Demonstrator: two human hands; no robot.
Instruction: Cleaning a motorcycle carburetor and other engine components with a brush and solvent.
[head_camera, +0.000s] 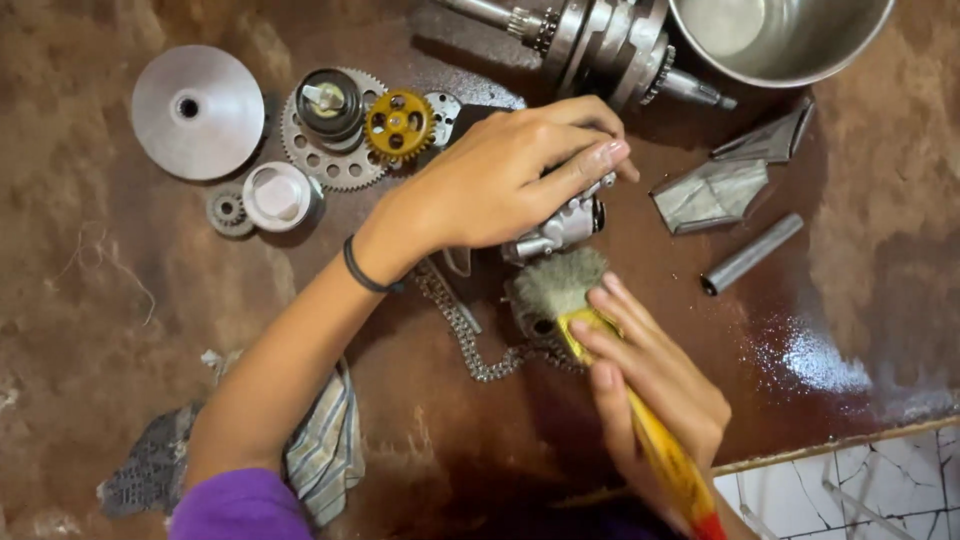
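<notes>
My left hand (510, 175) grips a small silver metal engine part (560, 230) from above, holding it on the brown oily floor. My right hand (650, 385) holds a yellow-handled paintbrush (640, 410); its grey bristles (555, 280) press against the underside of the metal part. A metal chain (465, 335) curls on the floor just below the part and beside the brush head. A black band sits on my left wrist.
A silver cone-shaped disc (198, 112), a large toothed gear (335, 150) with a yellow gear (398, 125), and a small cup (280, 197) lie upper left. A crankshaft (600, 40) and steel bowl (780, 40) sit at the top. A metal tube (750, 255) lies right; a striped rag (320, 450) lower left.
</notes>
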